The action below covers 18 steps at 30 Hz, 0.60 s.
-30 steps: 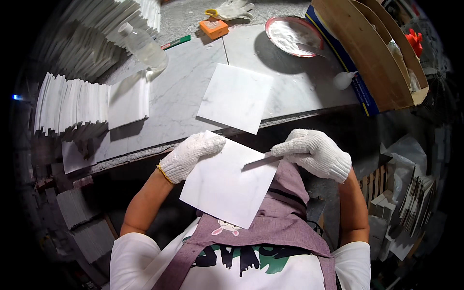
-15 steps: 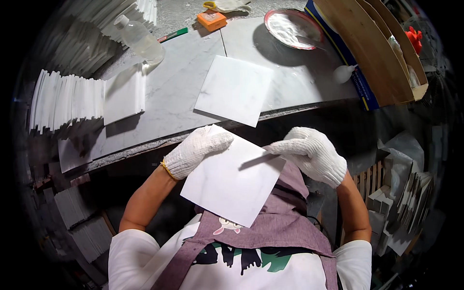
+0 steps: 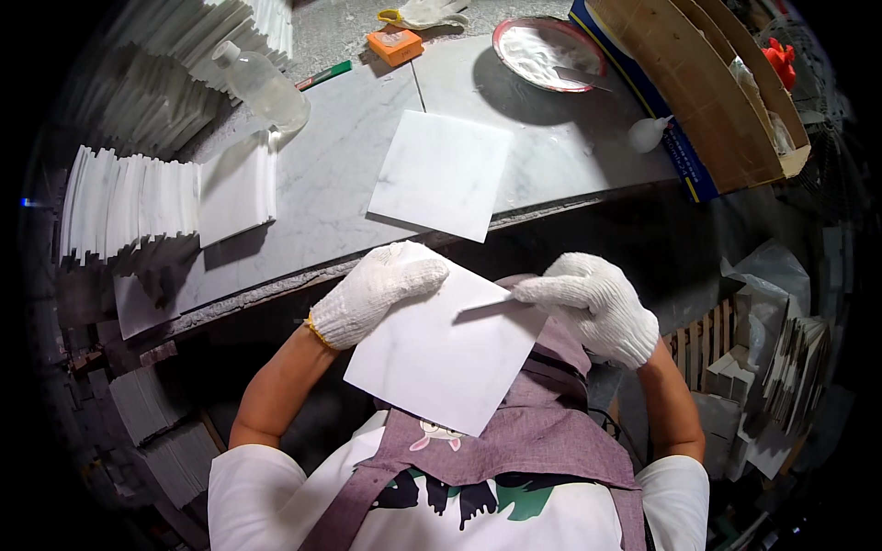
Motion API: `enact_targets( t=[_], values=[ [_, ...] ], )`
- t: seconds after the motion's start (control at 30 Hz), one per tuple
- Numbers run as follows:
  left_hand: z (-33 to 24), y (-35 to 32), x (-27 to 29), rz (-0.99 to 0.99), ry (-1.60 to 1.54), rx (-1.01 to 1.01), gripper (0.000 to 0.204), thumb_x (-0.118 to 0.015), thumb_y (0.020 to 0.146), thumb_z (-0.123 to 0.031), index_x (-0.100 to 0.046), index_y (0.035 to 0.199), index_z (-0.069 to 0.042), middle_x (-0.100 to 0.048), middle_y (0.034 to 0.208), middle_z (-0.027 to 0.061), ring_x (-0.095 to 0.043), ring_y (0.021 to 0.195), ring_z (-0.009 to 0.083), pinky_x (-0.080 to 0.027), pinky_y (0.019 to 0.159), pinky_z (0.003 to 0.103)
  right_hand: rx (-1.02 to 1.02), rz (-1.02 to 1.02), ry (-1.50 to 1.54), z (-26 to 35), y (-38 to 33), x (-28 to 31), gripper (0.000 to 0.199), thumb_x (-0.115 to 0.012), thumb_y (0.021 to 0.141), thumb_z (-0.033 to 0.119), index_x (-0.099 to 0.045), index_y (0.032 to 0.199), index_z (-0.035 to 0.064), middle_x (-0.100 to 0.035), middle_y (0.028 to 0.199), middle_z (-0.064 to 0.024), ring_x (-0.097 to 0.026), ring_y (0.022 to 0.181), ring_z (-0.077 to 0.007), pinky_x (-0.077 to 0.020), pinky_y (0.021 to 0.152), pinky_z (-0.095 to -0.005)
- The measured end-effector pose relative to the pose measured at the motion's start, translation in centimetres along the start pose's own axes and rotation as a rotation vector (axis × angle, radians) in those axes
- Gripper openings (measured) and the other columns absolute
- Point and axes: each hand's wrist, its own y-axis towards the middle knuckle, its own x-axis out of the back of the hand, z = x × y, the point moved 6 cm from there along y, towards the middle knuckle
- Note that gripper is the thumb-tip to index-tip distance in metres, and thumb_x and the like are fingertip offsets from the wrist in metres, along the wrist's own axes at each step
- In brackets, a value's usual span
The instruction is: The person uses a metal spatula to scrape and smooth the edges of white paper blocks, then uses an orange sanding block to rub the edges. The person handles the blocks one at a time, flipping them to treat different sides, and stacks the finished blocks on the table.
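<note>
My left hand [image 3: 378, 292], in a white knitted glove, grips the upper left edge of a square white tile [image 3: 439, 354], thumb on its face. The tile is tilted in front of my apron. My right hand [image 3: 595, 308], gloved too, is closed with its fingertips at the tile's upper right side. They pinch a thin, narrow blade-like tool [image 3: 487, 302] that lies close over the tile face, with a dark shadow beside it. Its handle end is hidden in the glove. Another white tile [image 3: 442, 174] lies flat on the bench, its near corner over the edge.
A row of upright tiles [image 3: 133, 204] stands at the bench's left, near a clear bottle [image 3: 266, 92]. Farther back are a green-and-red strip [image 3: 323, 75], an orange box [image 3: 395, 45], a glove [image 3: 432, 13], a red-rimmed bowl of white paste [image 3: 524, 76], a squeeze bulb [image 3: 647, 135] and a cardboard box [image 3: 703, 101].
My right hand has shifted slightly down and the tool with it, a little along the tile face. The left hand keeps its hold; the whole view has moved slightly.
</note>
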Motion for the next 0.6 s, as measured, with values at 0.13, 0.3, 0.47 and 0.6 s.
enact_targets(
  t=[0.13, 0.3, 0.47, 0.6],
  values=[
    [1.2, -0.4, 0.4, -0.043, 0.043, -0.042, 0.028, -0.063, 0.095, -0.027, -0.066, 0.1, 0.0, -0.062, 0.092, 0.006, -0.055, 0.084, 0.0135, -0.047, 0.08, 0.03, -0.079, 0.018, 0.01, -0.2, -2.1, 0.2, 0.034, -0.075, 0.074, 0.007, -0.075, 0.108, 0.0144, -0.067, 0.079, -0.0035, -0.061, 0.072, -0.0215, -0.0495, 0.066, -0.0343],
    [0.6, -0.4, 0.0, -0.031, -0.106, 0.03, 0.026, -0.065, 0.094, -0.026, -0.066, 0.101, 0.0, -0.061, 0.091, 0.0059, -0.055, 0.084, 0.0143, -0.046, 0.081, 0.029, -0.046, -0.034, 0.001, 0.1, -0.8, 0.0, 0.035, -0.073, 0.075, 0.006, -0.074, 0.11, 0.0138, -0.069, 0.085, -0.0051, -0.062, 0.074, -0.0219, -0.0506, 0.068, -0.034],
    [1.0, -1.0, 0.2, -0.072, 0.024, -0.033, 0.027, -0.066, 0.093, -0.026, -0.065, 0.101, 0.0, -0.061, 0.091, 0.0055, -0.055, 0.085, 0.0138, -0.046, 0.081, 0.028, -0.145, 0.036, 0.04, -0.2, -2.7, -0.4, 0.032, -0.075, 0.078, 0.01, -0.074, 0.11, 0.0132, -0.066, 0.08, -0.0043, -0.062, 0.071, -0.0228, -0.0504, 0.066, -0.0346],
    [1.3, -0.5, 0.2, -0.049, -0.005, 0.02, 0.026, -0.066, 0.093, -0.025, -0.065, 0.101, 0.0, -0.061, 0.091, 0.0063, -0.055, 0.085, 0.0147, -0.046, 0.081, 0.029, -0.089, -0.032, 0.074, 0.2, -1.5, 0.0, 0.03, -0.074, 0.079, 0.007, -0.075, 0.108, 0.0137, -0.067, 0.08, -0.0054, -0.062, 0.072, -0.0225, -0.0506, 0.065, -0.0336]
  ],
)
